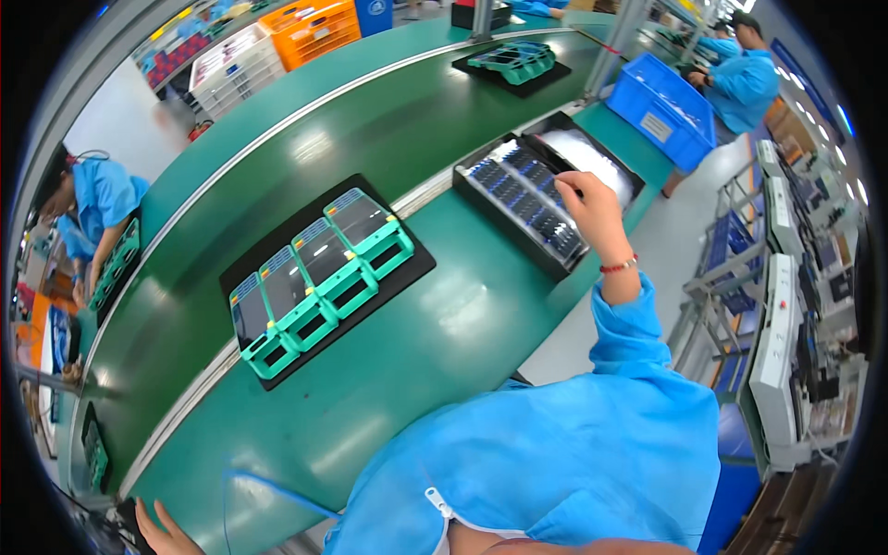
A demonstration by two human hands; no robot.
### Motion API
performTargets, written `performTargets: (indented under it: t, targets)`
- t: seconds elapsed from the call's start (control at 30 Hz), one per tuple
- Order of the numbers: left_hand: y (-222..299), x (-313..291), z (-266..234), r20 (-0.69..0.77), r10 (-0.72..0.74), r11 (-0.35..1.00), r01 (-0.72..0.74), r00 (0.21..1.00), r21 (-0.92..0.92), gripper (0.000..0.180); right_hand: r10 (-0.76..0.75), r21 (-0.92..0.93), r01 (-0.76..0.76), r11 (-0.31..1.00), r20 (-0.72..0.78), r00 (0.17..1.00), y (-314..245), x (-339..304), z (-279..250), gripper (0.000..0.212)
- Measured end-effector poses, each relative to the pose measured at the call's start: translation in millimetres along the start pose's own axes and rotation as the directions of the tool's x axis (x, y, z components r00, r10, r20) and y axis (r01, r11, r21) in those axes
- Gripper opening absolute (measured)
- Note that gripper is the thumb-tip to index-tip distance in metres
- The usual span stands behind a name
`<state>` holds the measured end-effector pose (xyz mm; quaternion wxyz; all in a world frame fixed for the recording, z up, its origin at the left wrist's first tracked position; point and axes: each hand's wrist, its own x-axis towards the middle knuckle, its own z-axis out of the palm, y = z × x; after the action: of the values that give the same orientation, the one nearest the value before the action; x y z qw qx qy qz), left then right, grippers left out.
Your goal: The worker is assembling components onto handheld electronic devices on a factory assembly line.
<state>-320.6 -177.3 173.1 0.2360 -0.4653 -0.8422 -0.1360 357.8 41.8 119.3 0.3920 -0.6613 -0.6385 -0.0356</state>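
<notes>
The person's right hand reaches out over a shallow black tray of small dark glossy screen panels laid in tight rows, which sits at the near edge of the green workbench, beside the conveyor. The fingertips are curled down onto the far end of a row, touching or pinching a panel; whether they have actually closed on one cannot be told from here. The left hand lies flat and open at the bench's lower corner, holding nothing.

The main risk is the reach itself: with the arm stretched and the panels packed edge to edge, a fingertip could drag a neighbouring panel out of line or smear its face. A loose pinch might let a panel slip back and chip others. The tray also lies close to the bench edge, so a sideways pull could nudge it outward. The black mat carrying four screens on teal plastic holders stands well apart, untouched.
</notes>
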Motion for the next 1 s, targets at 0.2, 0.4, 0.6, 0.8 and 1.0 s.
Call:
performTargets:
  t: [0.2, 0.4, 0.6, 0.8, 1.0]
  targets:
    - [117, -31, 46, 0.350, 0.430, 0.831, -0.214, 0.832, -0.514, 0.038, 0.081, -0.243, -0.023, 0.970, 0.230, 0.970, 14, 7, 31, 0.019]
    - [171, -22, 129, 0.271, 0.341, 0.619, 0.002, 0.900, -0.785, 0.049, 0.214, -0.363, -0.089, 0.928, 0.322, 0.922, 7, 4, 42, 0.037]
    - [201, -40, 177, 0.405, 0.394, 0.602, 0.101, 0.825, -0.792, 0.058, 0.247, -0.309, -0.144, 0.940, 0.327, 0.912, 7, 8, 41, 0.040]
    - [217, -52, 181, 0.386, 0.310, 0.728, 0.044, 0.869, -0.684, 0.067, 0.192, -0.324, -0.084, 0.942, 0.317, 0.929, 2, 12, 47, 0.047]
    - [222, -53, 174, 0.368, 0.317, 0.738, 0.017, 0.874, -0.675, 0.068, 0.207, -0.418, -0.007, 0.908, 0.434, 0.877, -5, 16, 45, 0.057]
